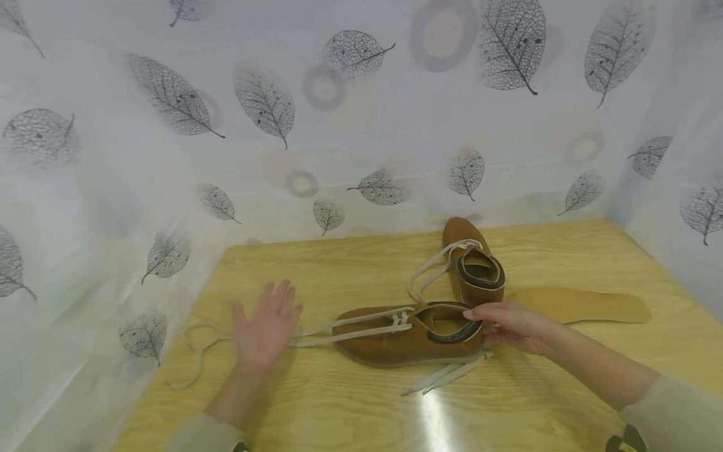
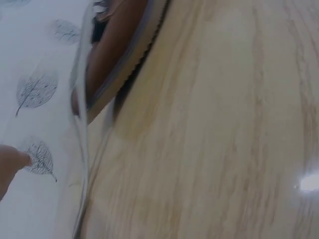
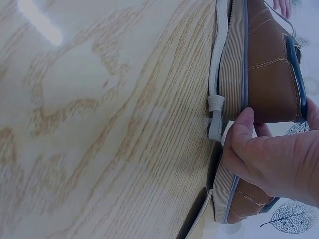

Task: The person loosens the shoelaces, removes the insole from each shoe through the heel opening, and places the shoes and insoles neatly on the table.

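Note:
A brown lace-up shoe lies sideways across the table, its toe to the left. My right hand grips its heel, fingers at the dark padded collar and the back. In the right wrist view, fingers of the right hand press on the heel just above the ribbed sole. Pale laces run loose from the eyelets past the toe. Over their far stretch, my left hand is spread with straight fingers and holds nothing. Only a fingertip of the left hand shows in the left wrist view.
A second brown shoe stands behind, toe toward the back. To the right lies a tan insole. A knotted pale lace lies beside the front shoe's heel. Leaf-printed sheeting surrounds the wooden table.

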